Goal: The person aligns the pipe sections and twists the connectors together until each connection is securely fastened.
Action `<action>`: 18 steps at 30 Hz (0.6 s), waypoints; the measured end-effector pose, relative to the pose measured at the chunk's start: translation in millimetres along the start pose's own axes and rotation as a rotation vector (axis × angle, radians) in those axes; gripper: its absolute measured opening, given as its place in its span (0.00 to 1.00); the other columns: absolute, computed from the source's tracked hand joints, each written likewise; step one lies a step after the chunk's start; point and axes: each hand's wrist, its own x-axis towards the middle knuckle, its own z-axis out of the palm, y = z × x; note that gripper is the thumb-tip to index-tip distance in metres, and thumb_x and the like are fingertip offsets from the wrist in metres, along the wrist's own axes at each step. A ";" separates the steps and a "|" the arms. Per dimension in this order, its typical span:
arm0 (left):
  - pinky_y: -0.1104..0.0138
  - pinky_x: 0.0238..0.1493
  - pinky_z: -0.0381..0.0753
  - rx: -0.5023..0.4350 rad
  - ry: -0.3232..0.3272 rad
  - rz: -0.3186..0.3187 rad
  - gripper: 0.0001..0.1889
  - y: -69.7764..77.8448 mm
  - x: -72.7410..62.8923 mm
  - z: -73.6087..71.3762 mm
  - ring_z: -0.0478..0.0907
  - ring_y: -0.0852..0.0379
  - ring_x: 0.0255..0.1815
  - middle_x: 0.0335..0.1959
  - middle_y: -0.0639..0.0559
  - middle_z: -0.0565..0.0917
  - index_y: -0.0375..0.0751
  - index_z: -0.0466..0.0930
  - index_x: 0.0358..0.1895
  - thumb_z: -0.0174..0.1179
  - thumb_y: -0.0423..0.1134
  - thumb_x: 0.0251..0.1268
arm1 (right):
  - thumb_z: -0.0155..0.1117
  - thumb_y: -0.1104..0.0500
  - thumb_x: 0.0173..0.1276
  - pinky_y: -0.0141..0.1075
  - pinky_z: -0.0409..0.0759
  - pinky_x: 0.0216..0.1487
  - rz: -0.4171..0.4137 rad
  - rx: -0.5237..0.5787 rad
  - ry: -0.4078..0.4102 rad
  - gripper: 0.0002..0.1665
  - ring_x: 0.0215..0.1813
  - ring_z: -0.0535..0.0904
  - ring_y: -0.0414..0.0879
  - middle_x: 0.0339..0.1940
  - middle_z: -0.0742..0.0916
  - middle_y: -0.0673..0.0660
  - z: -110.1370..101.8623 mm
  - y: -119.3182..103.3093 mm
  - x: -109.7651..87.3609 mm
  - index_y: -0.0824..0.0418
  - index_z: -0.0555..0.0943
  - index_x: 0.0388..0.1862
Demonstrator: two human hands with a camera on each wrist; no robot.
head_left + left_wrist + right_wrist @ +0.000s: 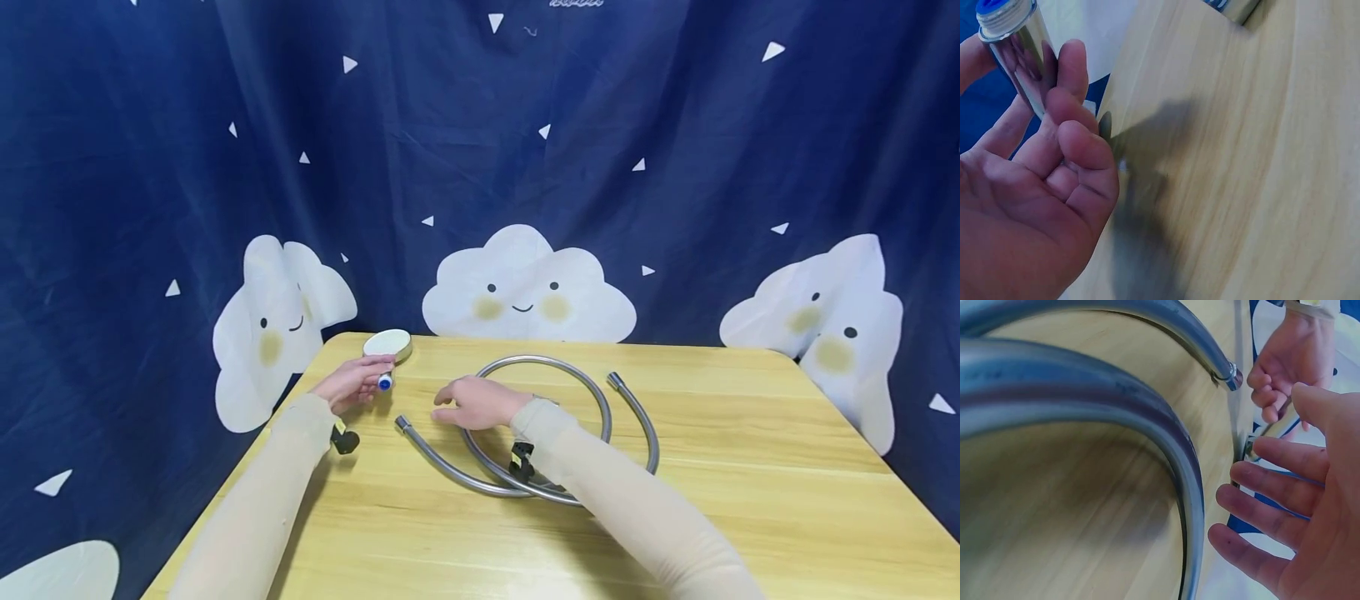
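A shower head with a pale round face is at the far left of the table. My left hand grips its chrome handle, whose threaded end shows a blue insert. Several left fingers curl around the handle in the left wrist view. A grey metal shower hose lies looped on the tabletop, one end fitting near the left hand and another fitting at the right. Over the loop's left side is my right hand, fingers spread and holding nothing in the right wrist view.
The wooden table runs back to a dark blue curtain with clouds and white triangles. Small black devices sit at both wrists. The right forearm passes over part of the hose.
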 end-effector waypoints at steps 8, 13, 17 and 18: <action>0.76 0.25 0.72 0.011 0.035 0.045 0.33 3.6 -4.8 3.8 0.76 0.69 0.26 0.27 0.65 0.83 0.38 0.56 0.79 0.55 0.45 0.77 | 0.55 0.41 0.76 0.39 0.76 0.65 0.047 -0.012 -0.003 0.27 0.63 0.81 0.47 0.59 0.87 0.53 0.6 -5.9 5.3 0.58 0.83 0.61; 0.76 0.26 0.73 0.010 0.093 0.045 0.31 6.4 -6.5 8.3 0.75 0.69 0.25 0.27 0.64 0.83 0.43 0.62 0.76 0.58 0.46 0.75 | 0.56 0.39 0.75 0.39 0.77 0.63 0.076 -0.065 -0.011 0.27 0.62 0.81 0.46 0.59 0.87 0.50 3.9 -9.3 10.5 0.54 0.84 0.60; 0.76 0.26 0.73 -0.007 0.126 0.050 0.30 6.9 -9.3 11.8 0.75 0.68 0.25 0.27 0.63 0.83 0.44 0.64 0.76 0.59 0.46 0.75 | 0.56 0.38 0.74 0.38 0.77 0.63 0.067 -0.107 -0.016 0.26 0.62 0.81 0.45 0.58 0.87 0.48 8.3 -13.6 17.5 0.52 0.84 0.59; 0.75 0.26 0.73 -0.010 0.130 0.054 0.31 7.0 -10.2 12.4 0.74 0.68 0.25 0.27 0.63 0.82 0.44 0.63 0.76 0.59 0.45 0.75 | 0.57 0.39 0.74 0.38 0.77 0.63 0.058 -0.116 -0.018 0.26 0.61 0.82 0.45 0.58 0.87 0.48 9.2 -15.2 19.3 0.52 0.85 0.58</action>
